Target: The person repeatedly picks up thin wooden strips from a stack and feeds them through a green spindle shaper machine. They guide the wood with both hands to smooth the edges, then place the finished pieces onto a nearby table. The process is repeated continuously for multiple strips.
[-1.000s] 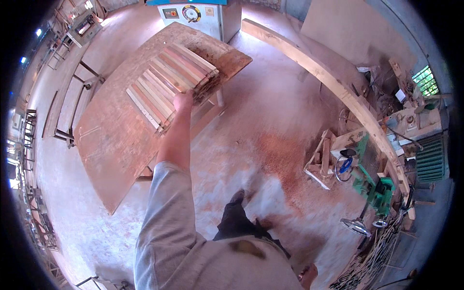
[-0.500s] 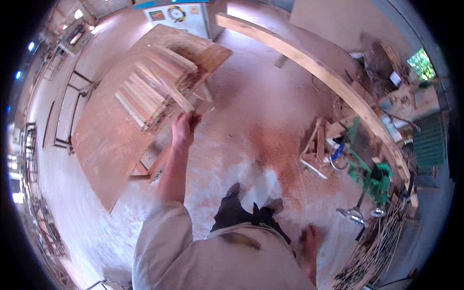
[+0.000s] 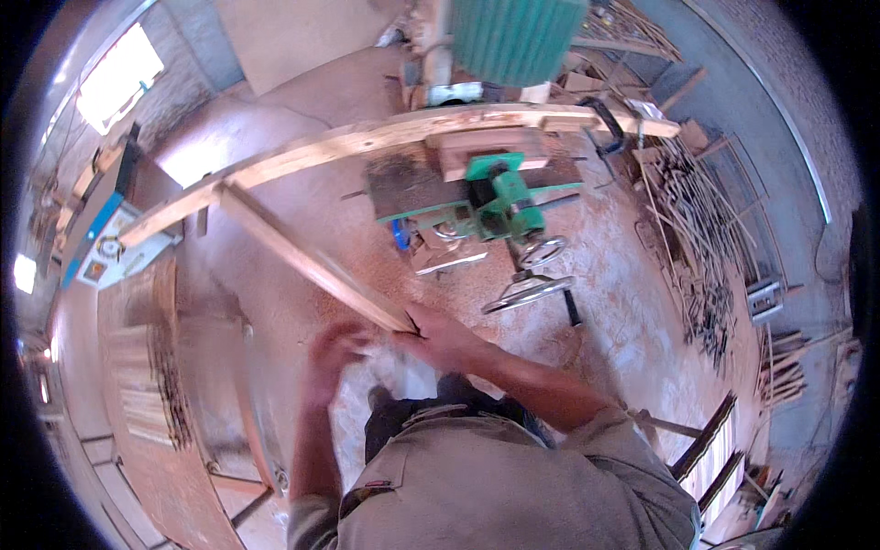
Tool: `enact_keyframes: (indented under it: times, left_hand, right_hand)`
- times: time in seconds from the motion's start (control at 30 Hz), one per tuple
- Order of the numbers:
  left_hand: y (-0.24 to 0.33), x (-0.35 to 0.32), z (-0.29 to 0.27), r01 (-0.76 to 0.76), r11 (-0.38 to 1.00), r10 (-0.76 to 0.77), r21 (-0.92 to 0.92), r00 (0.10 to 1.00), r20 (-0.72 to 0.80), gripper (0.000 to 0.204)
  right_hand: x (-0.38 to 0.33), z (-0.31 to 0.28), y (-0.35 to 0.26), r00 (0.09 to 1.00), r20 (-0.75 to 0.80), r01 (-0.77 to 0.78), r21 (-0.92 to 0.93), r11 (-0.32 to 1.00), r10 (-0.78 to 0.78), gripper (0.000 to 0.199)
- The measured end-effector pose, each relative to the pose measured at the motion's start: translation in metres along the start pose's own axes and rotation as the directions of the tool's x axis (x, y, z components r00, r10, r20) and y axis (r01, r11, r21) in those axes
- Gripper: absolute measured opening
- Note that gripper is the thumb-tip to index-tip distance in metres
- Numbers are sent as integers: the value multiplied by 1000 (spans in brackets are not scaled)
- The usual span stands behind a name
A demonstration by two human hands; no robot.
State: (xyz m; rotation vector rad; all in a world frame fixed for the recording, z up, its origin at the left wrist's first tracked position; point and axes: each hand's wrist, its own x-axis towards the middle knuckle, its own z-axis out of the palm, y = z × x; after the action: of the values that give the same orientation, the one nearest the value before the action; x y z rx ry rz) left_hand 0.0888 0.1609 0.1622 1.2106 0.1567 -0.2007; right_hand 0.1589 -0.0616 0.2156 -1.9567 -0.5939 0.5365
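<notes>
A long, squared wooden strip (image 3: 312, 266) slants away from me, its far end by a long wooden beam (image 3: 367, 137). My right hand (image 3: 431, 337) is closed around the strip's near end, in front of my waist. Just left of that end is my left hand (image 3: 335, 362), off the wood and blurred, its fingers apart with nothing seen in them. Ahead stands a green machine vise (image 3: 504, 206) with metal handwheels, and a reddish wood block (image 3: 486, 151) sits at it under the beam.
A board table (image 3: 174, 486) with a stack of wooden strips (image 3: 147, 385) stands at the left. Behind it is a white and blue machine cabinet (image 3: 115, 243). A black clamp (image 3: 605, 124) grips the beam's right part. Thin sticks (image 3: 697, 238) lie heaped at the right, and sawdust covers the floor.
My view has turned right, from the table toward the green vise. The strip, earlier in my left hand at the stack, is now in my right hand, which has come up from my side.
</notes>
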Motion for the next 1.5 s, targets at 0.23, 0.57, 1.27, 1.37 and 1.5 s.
enact_keyframes:
  times: [0.23,0.57,1.27,1.37,1.5]
  left_hand:
    - [102,59,0,-305,941,238,-150,906,-350,35]
    - [74,193,-88,-307,864,122,-399,897,-424,24]
    - [20,393,-28,83,906,-219,-416,931,-291,24]
    - [10,407,10,181,914,-271,-364,938,-215,26]
    - [4,417,54,229,943,-284,-243,933,-222,25]
  right_hand:
    - [-29,-105,-7,946,287,-115,-125,985,147,29]
    - [-52,-211,18,779,-603,11,284,959,170,22]
    - [-129,-160,84,453,-685,-121,586,801,570,21]
    - [-133,-170,90,487,-671,-101,593,799,560,22]
    - [-146,-178,107,474,-655,-131,609,782,589,24]
